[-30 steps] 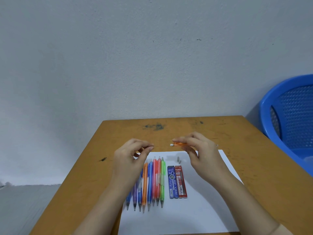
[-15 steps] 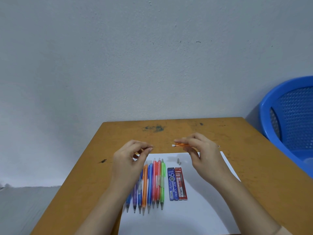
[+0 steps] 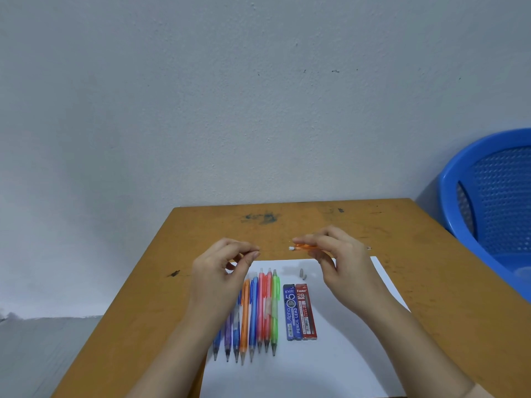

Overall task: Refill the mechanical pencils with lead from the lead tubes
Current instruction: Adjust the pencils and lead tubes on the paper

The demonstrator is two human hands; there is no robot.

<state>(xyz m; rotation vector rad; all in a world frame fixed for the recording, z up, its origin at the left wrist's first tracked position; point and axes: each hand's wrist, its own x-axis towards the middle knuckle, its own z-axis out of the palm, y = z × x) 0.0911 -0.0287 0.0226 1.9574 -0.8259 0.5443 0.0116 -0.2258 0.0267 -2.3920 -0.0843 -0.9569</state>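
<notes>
Blue basket (image 3: pixel 488 196) beside a table (image 3: pixel 431 268). On white paper (image 3: pixel 344 363) lie a row of pencils (image 3: pixel 253 311), partly hidden by the left hand (image 3: pixel 218 271), two lead tubes (image 3: pixel 300 311) and two grey caps (image 3: pixel 302 273). Above, the right hand (image 3: pixel 342 259) grips an orange pencil (image 3: pixel 304 247) level, white end leftward. The left fingertips pinch together; whether they hold anything is unclear.

Eight coloured plastic mechanical pencils (image 3: pixel 253 314) lie in a row on one white paper sheet (image 3: pixel 330 369), and a ninth, a slim orange mechanical pencil (image 3: pixel 306 247), is in the right hand (image 3: pixel 344 262), one of two hands with the left hand (image 3: pixel 215 271). Right of the row are two flat cases, a blue lead tube (image 3: pixel 290 311) and a red lead tube (image 3: pixel 307 311), and beyond them two small grey caps (image 3: pixel 301 272). There is one brown wooden table (image 3: pixel 143 297) and, far right, one blue plastic mesh basket (image 3: pixel 494 202).
</notes>
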